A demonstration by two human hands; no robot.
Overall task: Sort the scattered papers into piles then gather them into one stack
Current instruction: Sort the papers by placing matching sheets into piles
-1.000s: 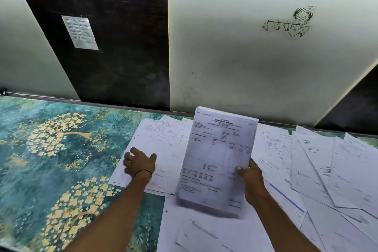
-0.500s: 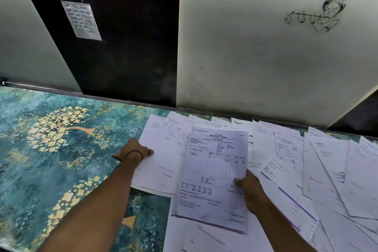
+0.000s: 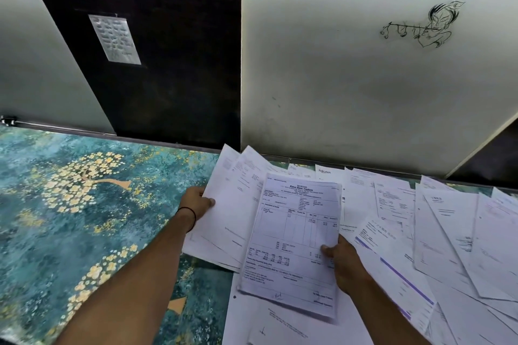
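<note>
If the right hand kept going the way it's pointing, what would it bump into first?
Probably the pile of sheets gripped by the left hand. The right hand, pinching the Rana Steel Traders invoice, points up-left toward it; height is hard to judge.

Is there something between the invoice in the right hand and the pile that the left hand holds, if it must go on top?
Nothing visible stands between them. The invoice, pinched by the right hand, overlaps the right edge of the pile. The left hand holds the pile's left edge, out of the path.
</note>
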